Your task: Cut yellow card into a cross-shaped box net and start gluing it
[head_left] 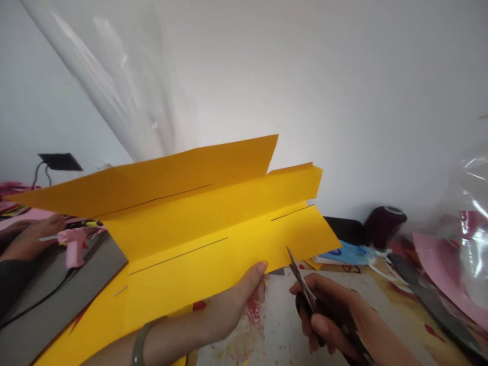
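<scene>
Two hands, left hand (232, 300) pinching yellow paper (198, 229) (unprinted), right hand (331, 320) gripping scissors (303, 282).

the folded paper sheet (198, 223) is held up over the tabletop (274, 325), the left hand (232, 300) under its lower edge. the right hand (328, 320) with the scissors (301, 279) is just right of it, blades at the edge. a glue gun (74, 244) lies far left, a spool (385, 223) behind right.
</scene>
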### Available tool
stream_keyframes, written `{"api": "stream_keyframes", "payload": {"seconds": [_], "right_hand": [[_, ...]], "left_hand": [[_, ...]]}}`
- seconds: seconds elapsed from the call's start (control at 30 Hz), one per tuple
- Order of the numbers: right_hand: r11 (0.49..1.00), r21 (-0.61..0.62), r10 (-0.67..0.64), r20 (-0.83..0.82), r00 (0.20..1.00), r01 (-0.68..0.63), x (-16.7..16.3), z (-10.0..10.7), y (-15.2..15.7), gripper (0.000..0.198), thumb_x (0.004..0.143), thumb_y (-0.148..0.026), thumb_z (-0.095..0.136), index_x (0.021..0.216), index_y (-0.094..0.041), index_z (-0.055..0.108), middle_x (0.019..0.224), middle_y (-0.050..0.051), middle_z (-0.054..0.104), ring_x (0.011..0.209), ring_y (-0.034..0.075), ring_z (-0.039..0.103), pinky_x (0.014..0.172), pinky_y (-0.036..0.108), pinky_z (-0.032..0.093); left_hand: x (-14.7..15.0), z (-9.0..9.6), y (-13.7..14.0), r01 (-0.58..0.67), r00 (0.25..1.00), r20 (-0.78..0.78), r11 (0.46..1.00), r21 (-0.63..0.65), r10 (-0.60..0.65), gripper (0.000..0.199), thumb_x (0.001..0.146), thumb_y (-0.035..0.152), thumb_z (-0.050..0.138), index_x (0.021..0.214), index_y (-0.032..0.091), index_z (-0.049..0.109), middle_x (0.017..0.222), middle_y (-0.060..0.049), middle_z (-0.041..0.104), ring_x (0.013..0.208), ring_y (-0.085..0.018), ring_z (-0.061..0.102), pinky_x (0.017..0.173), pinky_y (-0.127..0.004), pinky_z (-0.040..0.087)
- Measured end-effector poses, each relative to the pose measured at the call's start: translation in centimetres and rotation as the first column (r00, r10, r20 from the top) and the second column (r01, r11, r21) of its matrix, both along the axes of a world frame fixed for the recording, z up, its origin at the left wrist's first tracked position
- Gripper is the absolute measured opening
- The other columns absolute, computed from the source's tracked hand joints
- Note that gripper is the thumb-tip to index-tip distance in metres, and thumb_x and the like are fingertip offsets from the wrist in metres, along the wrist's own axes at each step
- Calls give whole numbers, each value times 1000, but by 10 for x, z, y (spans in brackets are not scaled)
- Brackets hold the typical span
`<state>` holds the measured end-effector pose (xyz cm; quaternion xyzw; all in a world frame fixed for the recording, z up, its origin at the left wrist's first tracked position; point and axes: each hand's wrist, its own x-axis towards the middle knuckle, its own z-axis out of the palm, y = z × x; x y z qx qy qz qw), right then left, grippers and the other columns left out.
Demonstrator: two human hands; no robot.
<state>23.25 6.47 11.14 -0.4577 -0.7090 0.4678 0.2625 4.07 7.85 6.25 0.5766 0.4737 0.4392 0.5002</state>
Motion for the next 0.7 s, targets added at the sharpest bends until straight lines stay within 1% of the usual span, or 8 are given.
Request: {"api": "stream_keyframes", "payload": {"seconds": [0.1,0.17,0.27,0.33,0.47,0.53,0.63,0.7], "right_hand": [[994,101,-44,10,999,42,-2,7,-4,18,79,-32,52,65,-21,54,58,-1,57,55,12,53,53,22,48],[990,125,-62,-12,998,63,-4,8,-6,19,77,-31,52,61,-22,52,57,-1,55,53,12,50,51,21,48],[990,93,-105,-53,993,110,-5,5,-7,10,75,-31,54,71,-23,56,56,-2,55,51,12,50,51,23,48],[990,58,-122,-83,989,127,-5,3,-8,9,75,-31,55,77,-23,57,56,-2,55,50,12,50,53,24,48],[992,41,-115,-114,987,120,-3,-1,-6,7,74,-29,57,75,-23,55,57,-2,56,53,13,52,55,24,48],[996,15,-84,-111,990,87,-1,-4,-2,8,75,-30,57,79,-22,55,59,-1,56,53,13,53,55,24,48],[1000,-20,21,-96,995,-23,3,-9,3,15,76,-32,56,87,-21,55,62,-1,58,52,12,52,54,24,47],[1000,10,19,-92,996,-18,4,-9,4,13,77,-32,55,86,-21,55,62,-1,57,53,12,52,54,24,48]], "left_hand": [[1,-4,0,14,1000,18,1000,-2,-13,53,88,55,34,51,19,47,57,1,51,61,-14,50,74,-28,39],[2,-7,1,34,999,21,999,-12,-33,54,89,55,33,50,20,46,55,1,49,60,-14,49,74,-28,40],[3,-9,1,33,999,39,999,-30,-32,53,88,55,33,50,21,45,53,1,49,61,-15,49,75,-30,41],[3,-9,1,23,998,54,999,-37,-21,52,87,57,35,49,22,44,52,1,48,60,-16,50,73,-31,42],[3,-9,2,22,997,81,998,-51,-18,51,86,57,37,50,22,44,52,1,49,59,-16,51,70,-31,43],[2,-10,2,32,996,90,998,-57,-27,52,87,56,35,50,21,44,51,0,50,59,-16,51,69,-31,43],[1,-12,2,27,997,78,999,-35,-24,53,88,55,33,50,21,45,52,0,51,60,-16,53,71,-31,43],[1,-12,2,20,998,64,1000,-19,-19,53,88,55,34,50,21,45,53,-1,51,63,-17,53,72,-31,42]]}}
